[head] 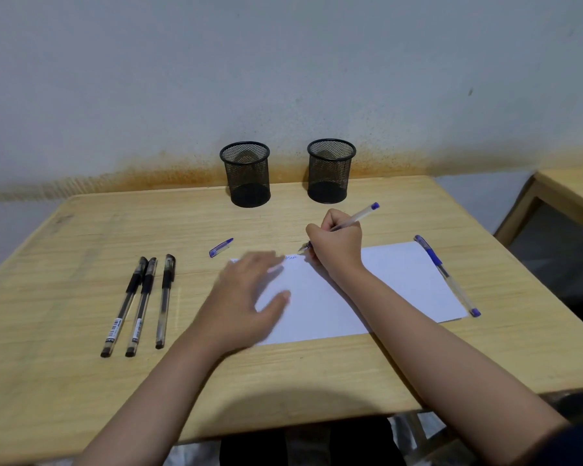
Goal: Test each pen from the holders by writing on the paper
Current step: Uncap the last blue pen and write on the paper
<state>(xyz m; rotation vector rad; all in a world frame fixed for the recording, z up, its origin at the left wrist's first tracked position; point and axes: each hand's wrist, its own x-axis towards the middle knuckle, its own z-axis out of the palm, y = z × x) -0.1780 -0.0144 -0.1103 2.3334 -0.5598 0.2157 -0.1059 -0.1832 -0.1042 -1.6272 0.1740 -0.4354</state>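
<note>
Left hand [246,294]: I see it lying flat on the near-left part of the paper, fingers [270,264] straight and spread, blurred, gripping nothing.
Paper [384,290]: white sheet lying flat toward the right half of the bench [283,391], its long side running left to right; a short blue scribble [290,257] sits at its far-left corner.
Black pens [138,304]: three capped ones lying side by side near the left edge of the bench, caps pointing away from me, well apart from the paper.
Capped blue pen [446,274]: lying along the right edge of the paper, cap at the far end.
Right hand [337,247]: over the far edge of the paper, fingers curled tight round a blue pen [357,216], whose tip meets the far edge of the sheet just beside the scribble.
Blue cap [221,247]: loose on the bench, just beyond the paper's far-left corner.
Holders [246,173]: two black mesh cups standing upright at the far edge, near the wall; I see no pens in them.
</note>
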